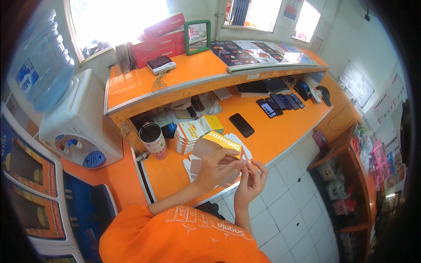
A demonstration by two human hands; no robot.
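A partly folded cardboard box (pixel 225 142), yellow with a white pattern outside and greyish brown inside, is in front of me above the orange counter. My left hand (pixel 215 167) is closed on its near side, fingers reaching to the right-hand edge. Close beside it, my right hand (pixel 251 180) pinches a small flap at that edge, its fingertips almost meeting those of the left hand. White flat card pieces (pixel 239 143) lie under the box. Just behind stands a stack of orange, white and yellow flat cartons (pixel 189 135).
A tall printed cup (pixel 152 141) stands left of the cartons. A black phone (pixel 242 125) lies behind the box; several phones (pixel 277 105) lie farther right. Above is a raised orange shelf (pixel 131 87). A water dispenser (pixel 83 127) is at left, tiled floor (pixel 285 193) at right.
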